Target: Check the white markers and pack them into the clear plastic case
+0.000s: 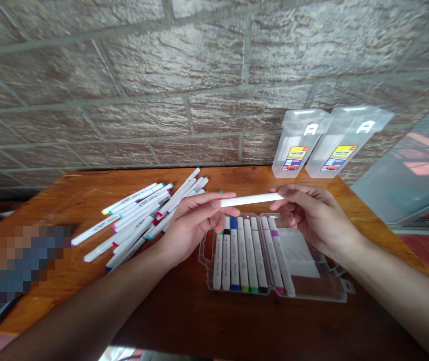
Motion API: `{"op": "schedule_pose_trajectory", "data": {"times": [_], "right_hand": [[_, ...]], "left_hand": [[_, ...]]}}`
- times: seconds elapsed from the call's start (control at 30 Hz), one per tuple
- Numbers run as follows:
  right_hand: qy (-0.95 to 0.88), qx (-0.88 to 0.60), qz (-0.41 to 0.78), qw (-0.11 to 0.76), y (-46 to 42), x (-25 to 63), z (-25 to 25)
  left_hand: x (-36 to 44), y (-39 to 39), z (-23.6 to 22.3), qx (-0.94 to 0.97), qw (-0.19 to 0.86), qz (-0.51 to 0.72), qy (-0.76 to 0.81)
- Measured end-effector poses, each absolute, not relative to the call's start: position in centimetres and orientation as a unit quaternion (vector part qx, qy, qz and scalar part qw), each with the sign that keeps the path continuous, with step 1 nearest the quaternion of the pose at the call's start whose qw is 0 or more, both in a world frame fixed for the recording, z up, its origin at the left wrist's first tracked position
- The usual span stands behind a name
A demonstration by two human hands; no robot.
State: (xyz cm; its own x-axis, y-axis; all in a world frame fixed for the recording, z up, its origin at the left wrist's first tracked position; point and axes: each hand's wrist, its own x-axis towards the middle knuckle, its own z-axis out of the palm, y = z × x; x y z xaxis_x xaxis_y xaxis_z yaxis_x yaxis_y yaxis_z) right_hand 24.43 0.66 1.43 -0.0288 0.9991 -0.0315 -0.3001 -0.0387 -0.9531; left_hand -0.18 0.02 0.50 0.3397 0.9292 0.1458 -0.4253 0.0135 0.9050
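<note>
Before us, a brick wall [177, 60] rises behind a wooden table [67, 200]. Two clear plastic cases [323, 143] stand at the table's far edge. An open clear case [335, 296] of markers lies beneath our hands, and a heap of loose markers [132, 220] lies to its left. Our left hand [192, 225] and right hand [312, 215] are both closed in a pinch, their fingers gripping opposite ends of one white marker [252, 199], held level above the open case.

place: home-like room | wooden table [60, 200] | stone-clad wall [177, 65] | glass panel [406, 170]
</note>
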Motion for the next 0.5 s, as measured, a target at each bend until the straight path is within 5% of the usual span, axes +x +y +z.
{"op": "schedule_pose_trajectory", "data": {"times": [0.5], "right_hand": [[-0.409, -0.424, 0.590, 0.553, 0.96, 24.57, 1.34]], "left_hand": [[-0.23, 0.10, 0.17, 0.539, 0.632, 0.496, 0.253]]}}
